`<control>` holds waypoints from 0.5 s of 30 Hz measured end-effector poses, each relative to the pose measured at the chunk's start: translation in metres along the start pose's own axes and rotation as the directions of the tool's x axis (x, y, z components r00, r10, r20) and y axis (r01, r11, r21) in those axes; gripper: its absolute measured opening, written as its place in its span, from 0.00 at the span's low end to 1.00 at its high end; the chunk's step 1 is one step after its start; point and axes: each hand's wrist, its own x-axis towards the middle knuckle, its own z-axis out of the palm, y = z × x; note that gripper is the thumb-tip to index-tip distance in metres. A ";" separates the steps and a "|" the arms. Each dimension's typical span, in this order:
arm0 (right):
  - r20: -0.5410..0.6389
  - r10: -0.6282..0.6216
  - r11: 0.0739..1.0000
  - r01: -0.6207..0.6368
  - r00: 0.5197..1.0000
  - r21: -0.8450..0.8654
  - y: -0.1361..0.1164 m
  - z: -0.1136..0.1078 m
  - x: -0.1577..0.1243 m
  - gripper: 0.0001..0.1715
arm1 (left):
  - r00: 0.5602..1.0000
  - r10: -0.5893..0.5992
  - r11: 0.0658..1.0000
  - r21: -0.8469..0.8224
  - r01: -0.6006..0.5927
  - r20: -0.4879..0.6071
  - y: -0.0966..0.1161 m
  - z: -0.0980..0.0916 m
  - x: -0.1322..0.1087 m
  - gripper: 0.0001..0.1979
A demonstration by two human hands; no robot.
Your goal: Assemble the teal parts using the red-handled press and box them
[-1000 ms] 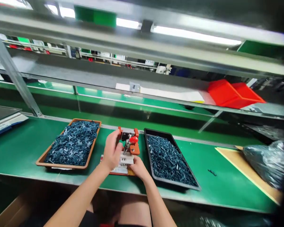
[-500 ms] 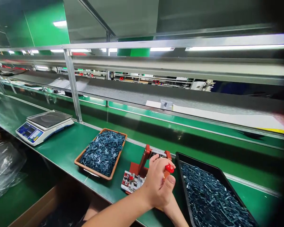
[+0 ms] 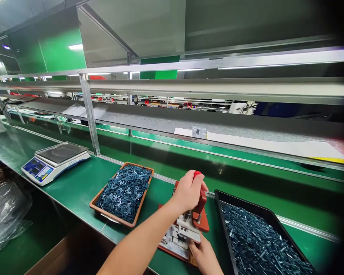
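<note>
My left hand (image 3: 189,191) is wrapped round the red-knobbed lever (image 3: 198,173) of a small red and silver hand press (image 3: 202,219). The lever stands up, its knob showing above my fingers. Below the press head, metal blocks sit on the fixture base (image 3: 174,242). My right hand (image 3: 203,254) is low at the front right of the press, its fingertips tucked under the silver plate. Those fingers are mostly hidden, and I cannot make out any part between them.
Left of the press, an orange-brown tray (image 3: 123,220) is heaped with small dark pieces. A black tray (image 3: 222,225) of similar dark pieces stands on the right. Farther left is a digital scale (image 3: 55,162). A metal-framed shelf (image 3: 149,118) runs above the green bench (image 3: 71,194).
My left hand has moved up and away with the red-knobbed lever. The press head and my right hand, largely covered before, now show. The view has tilted up slightly.
</note>
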 end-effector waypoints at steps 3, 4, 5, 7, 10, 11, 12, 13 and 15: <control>-0.025 -0.055 0.998 0.054 0.998 -0.039 0.002 0.004 -0.002 0.22 | 0.996 0.053 0.993 0.112 -0.045 -0.074 -0.002 -0.003 0.007 0.18; -0.048 -0.075 0.996 0.073 0.996 -0.051 0.005 0.006 -0.003 0.22 | 0.984 0.120 0.979 0.181 -0.096 -0.128 -0.008 -0.006 0.000 0.16; -0.070 -0.093 0.994 0.089 0.993 -0.064 0.008 0.008 -0.005 0.22 | 0.967 0.178 0.962 0.240 -0.132 -0.181 -0.017 -0.011 -0.010 0.16; -0.082 -0.115 0.990 0.107 0.990 -0.096 0.015 0.012 -0.010 0.22 | 0.936 0.230 0.937 0.319 -0.140 -0.267 -0.044 -0.026 -0.039 0.17; -0.047 -0.100 0.985 0.092 0.994 -0.146 0.021 0.016 -0.018 0.21 | 0.929 0.169 0.906 0.424 -0.014 -0.329 -0.093 -0.055 -0.092 0.18; -0.032 -0.086 0.984 0.080 0.996 -0.158 0.020 0.016 -0.018 0.22 | 0.949 0.109 0.893 0.449 0.038 -0.296 -0.107 -0.064 -0.109 0.16; -0.021 -0.070 0.984 0.066 0.997 -0.167 0.018 0.016 -0.018 0.23 | 0.970 0.036 0.884 0.460 0.082 -0.242 -0.119 -0.071 -0.124 0.14; -0.011 -0.053 0.984 0.050 0.999 -0.172 0.016 0.016 -0.016 0.24 | 0.983 -0.038 0.883 0.455 0.116 -0.177 -0.130 -0.076 -0.137 0.12; 0.016 -0.022 0.985 0.024 1.000 -0.169 0.011 0.015 -0.010 0.26 | 0.985 -0.144 0.901 0.397 0.172 -0.099 -0.145 -0.079 -0.153 0.08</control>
